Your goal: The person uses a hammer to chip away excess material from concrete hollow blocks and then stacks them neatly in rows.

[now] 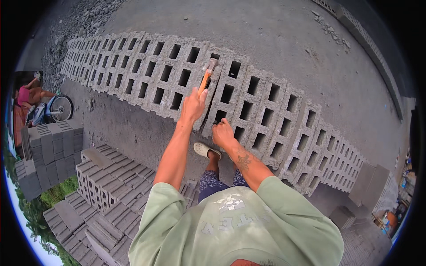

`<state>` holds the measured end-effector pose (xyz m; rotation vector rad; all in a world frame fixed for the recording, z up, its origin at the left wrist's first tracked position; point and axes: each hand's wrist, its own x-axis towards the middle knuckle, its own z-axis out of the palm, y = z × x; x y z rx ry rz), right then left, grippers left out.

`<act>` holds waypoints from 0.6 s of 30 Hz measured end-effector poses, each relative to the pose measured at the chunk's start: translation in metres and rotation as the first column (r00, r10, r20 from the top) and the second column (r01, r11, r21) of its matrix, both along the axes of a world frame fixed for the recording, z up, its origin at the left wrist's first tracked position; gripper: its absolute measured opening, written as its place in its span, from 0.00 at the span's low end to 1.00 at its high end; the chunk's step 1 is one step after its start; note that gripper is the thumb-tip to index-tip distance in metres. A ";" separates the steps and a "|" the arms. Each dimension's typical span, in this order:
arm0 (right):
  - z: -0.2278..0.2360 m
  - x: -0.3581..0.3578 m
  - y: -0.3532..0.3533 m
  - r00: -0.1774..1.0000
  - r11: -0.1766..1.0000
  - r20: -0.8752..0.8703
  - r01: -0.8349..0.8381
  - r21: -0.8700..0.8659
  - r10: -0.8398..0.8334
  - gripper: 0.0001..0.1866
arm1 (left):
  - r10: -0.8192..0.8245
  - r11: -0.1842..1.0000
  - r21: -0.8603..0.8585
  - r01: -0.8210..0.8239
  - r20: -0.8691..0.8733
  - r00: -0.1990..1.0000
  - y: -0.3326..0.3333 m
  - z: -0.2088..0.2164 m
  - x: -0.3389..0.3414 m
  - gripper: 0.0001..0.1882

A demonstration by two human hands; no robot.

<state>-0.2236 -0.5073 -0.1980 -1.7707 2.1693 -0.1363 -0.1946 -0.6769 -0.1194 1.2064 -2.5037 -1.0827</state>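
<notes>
My left hand [193,105] is closed round the orange handle of a hammer [206,79]. The grey hammer head lies over the top of a hollow concrete block, beside one of its holes. A narrow dark gap runs between this block and the hollow concrete block [224,80] to its right. My right hand [223,134] grips the near end of that right-hand block, with fingers curled at the lowest hole. How far the fingers reach into the hole is hidden.
A long curving row of hollow blocks [151,66] stretches to both sides. Stacked blocks [111,177] stand behind me at left, with another stack [55,144] beyond. Gravel [80,22] lies far left, near a parked motorcycle [55,108] and a person [29,93]. My clog [204,150] is close to the row.
</notes>
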 end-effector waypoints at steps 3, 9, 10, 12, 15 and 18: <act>-0.001 -0.008 -0.005 1.000 0.999 -0.012 -0.006 0.043 0.006 0.11 | 0.144 0.987 0.092 -0.128 -0.198 0.970 0.029 0.047 0.010 0.18; -0.002 -0.004 -0.012 0.998 0.998 -0.015 -0.056 0.023 0.057 0.10 | 0.634 0.727 0.432 -0.534 -0.123 0.763 0.118 0.011 0.141 0.08; 0.001 -0.005 -0.014 0.997 0.998 -0.037 -0.063 0.028 0.064 0.12 | 0.687 0.677 0.453 -0.580 -0.106 0.719 0.134 -0.011 0.161 0.08; 0.009 -0.004 -0.019 0.995 0.994 -0.052 -0.079 0.081 0.084 0.16 | 0.835 0.318 0.673 -0.668 0.134 0.533 0.170 -0.055 0.195 0.10; 0.024 -0.005 -0.024 0.990 0.961 -0.073 -0.101 0.257 0.123 0.21 | 0.927 0.148 0.752 -0.642 0.122 0.356 0.200 -0.081 0.212 0.08; 0.053 -0.019 -0.024 0.990 0.943 -0.046 -0.110 0.314 0.131 0.23 | 0.978 0.151 0.781 -0.606 -0.026 0.209 0.201 -0.088 0.209 0.09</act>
